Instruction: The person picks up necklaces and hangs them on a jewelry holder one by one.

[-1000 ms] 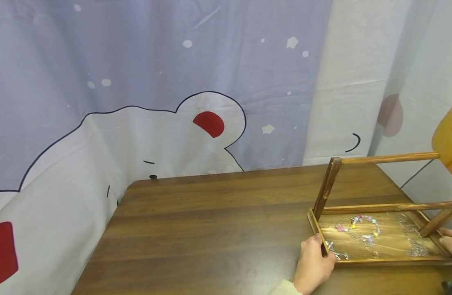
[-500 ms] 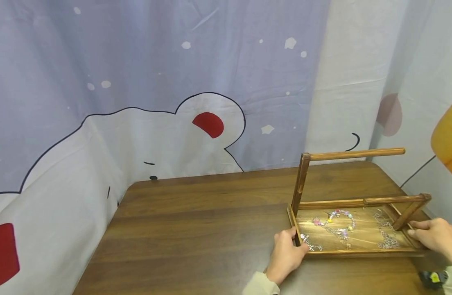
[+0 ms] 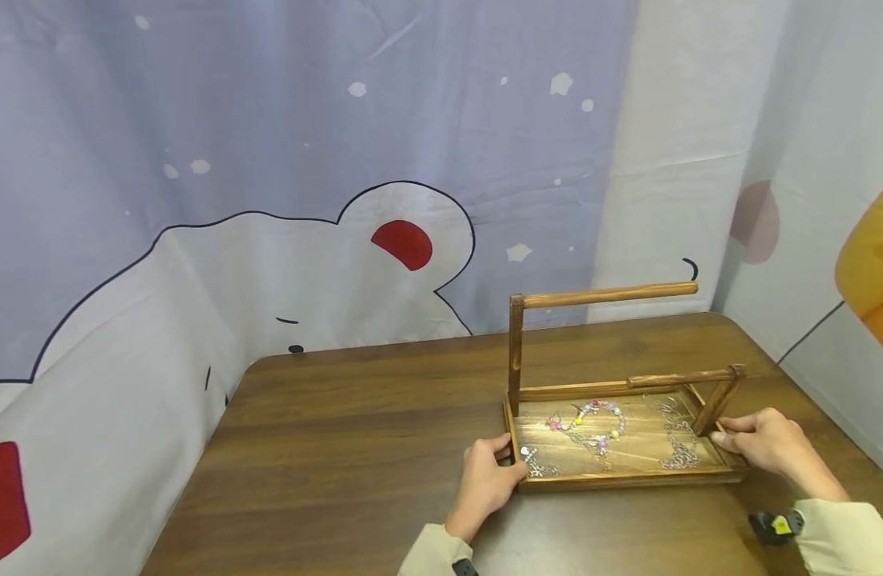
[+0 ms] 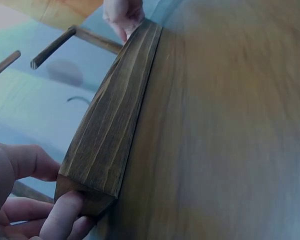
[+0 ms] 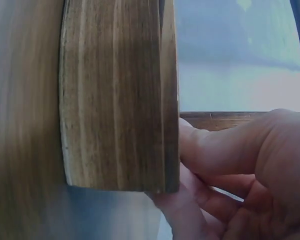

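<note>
In the head view a wooden jewelry stand, a shallow tray [image 3: 629,480] with posts and bars, sits on the right part of the table. My left hand [image 3: 485,476] grips its left end wall, thumb near the front corner. At the opposite end my right hand [image 3: 769,444] pinches the right wall. A beaded bracelet [image 3: 621,424] lies inside the tray, with silvery chains [image 3: 679,456] to its right and a small charm chain [image 3: 538,466] in the front left corner. The right wrist view shows the thumb and fingers of the right hand [image 5: 235,155] at the wall's end.
A tall post carries the upper bar [image 3: 610,294]; a shorter post on the right carries the lower bar [image 3: 679,378]. The brown table [image 3: 355,448] extends to the left. Behind it hangs a printed curtain [image 3: 305,144].
Both hands have moved the stand leftward across the table, from the right edge of the view toward the middle. The right hand has come fully into view. The jewelry has travelled along inside the tray.
</note>
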### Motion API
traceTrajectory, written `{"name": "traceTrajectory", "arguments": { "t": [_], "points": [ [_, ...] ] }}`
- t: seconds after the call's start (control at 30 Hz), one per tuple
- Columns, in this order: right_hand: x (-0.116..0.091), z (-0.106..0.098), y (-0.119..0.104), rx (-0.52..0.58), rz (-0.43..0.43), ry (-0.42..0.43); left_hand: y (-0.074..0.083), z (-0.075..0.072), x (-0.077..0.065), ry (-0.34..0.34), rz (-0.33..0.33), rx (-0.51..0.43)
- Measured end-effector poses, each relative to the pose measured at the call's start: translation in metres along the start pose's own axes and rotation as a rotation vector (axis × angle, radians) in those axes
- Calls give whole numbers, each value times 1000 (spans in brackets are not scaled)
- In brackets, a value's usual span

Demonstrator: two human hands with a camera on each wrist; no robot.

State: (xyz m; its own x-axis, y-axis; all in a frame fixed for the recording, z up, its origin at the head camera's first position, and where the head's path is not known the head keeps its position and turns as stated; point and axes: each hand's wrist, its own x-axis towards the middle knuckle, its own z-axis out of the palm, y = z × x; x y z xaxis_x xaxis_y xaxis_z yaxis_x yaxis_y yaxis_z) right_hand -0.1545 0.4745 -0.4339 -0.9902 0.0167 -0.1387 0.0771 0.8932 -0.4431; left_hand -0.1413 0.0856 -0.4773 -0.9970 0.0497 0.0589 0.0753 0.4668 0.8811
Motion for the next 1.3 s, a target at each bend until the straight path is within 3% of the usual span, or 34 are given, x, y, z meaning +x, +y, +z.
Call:
{"name": "traceTrajectory", "arguments": {
  "t": [0.17, 0.3, 0.5, 0.8, 1.07, 1.3],
  "points": [
    [-1, -1, 1, 39, -12, 13, 1, 2, 1, 6, 0, 15],
    [-3, 0, 2, 74, -22, 39, 0, 1, 2, -2, 20, -33],
    [0, 23, -34, 121, -51, 69, -19, -37, 5, -23, -27, -117],
    [0, 46, -80, 116, -72, 139, -33, -76, 11, 19, -84, -32],
    [1, 50, -83, 160, -78, 121, -29, -83, 9, 7, -107, 58],
    [2, 43, -76, 237, -60, 39, -28, -79, 12, -6, -113, 22]
  ]
}}
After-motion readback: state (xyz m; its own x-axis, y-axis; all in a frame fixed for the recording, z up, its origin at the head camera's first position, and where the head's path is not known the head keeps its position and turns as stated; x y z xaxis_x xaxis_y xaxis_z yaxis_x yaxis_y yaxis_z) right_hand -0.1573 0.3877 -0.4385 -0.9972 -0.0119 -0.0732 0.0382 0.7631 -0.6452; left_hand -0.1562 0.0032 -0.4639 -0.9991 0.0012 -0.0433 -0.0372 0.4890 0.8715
